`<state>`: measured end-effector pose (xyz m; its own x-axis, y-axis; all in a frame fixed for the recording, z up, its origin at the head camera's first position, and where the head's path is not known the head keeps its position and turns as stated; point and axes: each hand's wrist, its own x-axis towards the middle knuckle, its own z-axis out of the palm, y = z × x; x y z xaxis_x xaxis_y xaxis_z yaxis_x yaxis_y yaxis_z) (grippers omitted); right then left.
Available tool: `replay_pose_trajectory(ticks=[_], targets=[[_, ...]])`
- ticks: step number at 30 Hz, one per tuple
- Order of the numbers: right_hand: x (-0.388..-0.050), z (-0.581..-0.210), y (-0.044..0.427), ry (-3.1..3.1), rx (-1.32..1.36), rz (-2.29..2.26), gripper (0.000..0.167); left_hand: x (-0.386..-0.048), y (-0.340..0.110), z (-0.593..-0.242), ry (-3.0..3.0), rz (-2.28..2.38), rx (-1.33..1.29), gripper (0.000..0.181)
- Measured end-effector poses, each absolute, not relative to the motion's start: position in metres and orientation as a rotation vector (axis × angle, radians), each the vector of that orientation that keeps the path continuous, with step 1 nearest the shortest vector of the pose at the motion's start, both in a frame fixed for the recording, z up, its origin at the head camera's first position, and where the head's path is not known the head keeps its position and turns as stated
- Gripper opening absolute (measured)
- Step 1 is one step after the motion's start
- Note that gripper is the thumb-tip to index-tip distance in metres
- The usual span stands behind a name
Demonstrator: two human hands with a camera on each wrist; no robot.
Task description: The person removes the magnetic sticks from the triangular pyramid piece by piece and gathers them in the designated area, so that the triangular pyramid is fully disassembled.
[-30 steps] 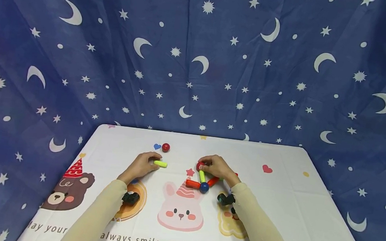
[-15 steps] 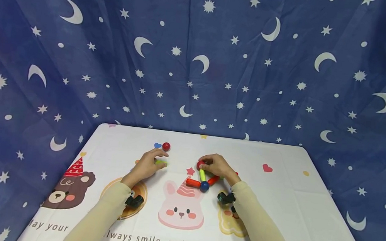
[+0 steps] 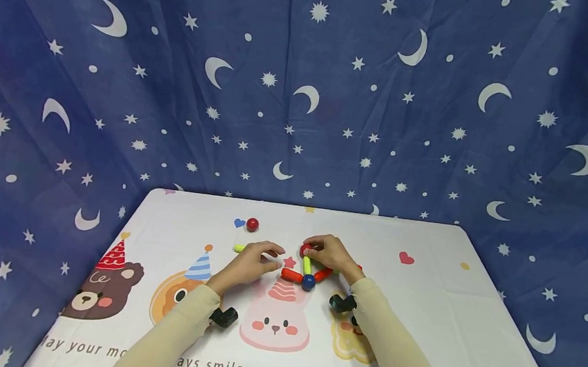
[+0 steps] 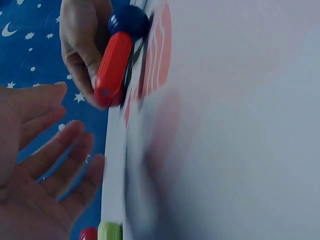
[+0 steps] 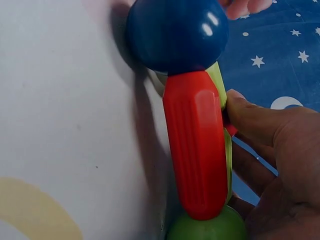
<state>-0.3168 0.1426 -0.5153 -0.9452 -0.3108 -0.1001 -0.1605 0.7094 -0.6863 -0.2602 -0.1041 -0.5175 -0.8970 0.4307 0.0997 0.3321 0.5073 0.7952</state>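
Foremost on the counter point(image 3: 421, 302), a blue ball point(image 3: 308, 282) joins two red sticks point(image 3: 292, 275) and a yellow-green stick point(image 3: 307, 266). To its left, the left hand point(image 3: 249, 265) is spread near one red stick. The right hand point(image 3: 332, 254) pinches a red ball point(image 3: 305, 248) at the yellow-green stick's far end. Partly behind the left hand lies a loose stick point(image 3: 239, 248); beyond it sits a second red ball point(image 3: 252, 224).

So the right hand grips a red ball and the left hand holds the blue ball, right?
No: the left hand is empty; the blue ball is apart from it, touching a red rod, as the left wrist view shows. The right hand grips a red ball.
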Motion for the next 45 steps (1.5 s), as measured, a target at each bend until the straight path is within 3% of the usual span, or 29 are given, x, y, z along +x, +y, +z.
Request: replay_pose_trajectory(ticks=[28,45], targets=[[-0.316,-0.517,0.144,2.795,-0.346,-1.149,0.033,-0.261,-0.079,-0.533,2.560,1.202,0.627,0.027],[-0.280,-0.501,0.146,2.848,-0.417,-1.305,0.026,-0.262,-0.079,-0.536,2.578,1.229,0.663,0.025]])
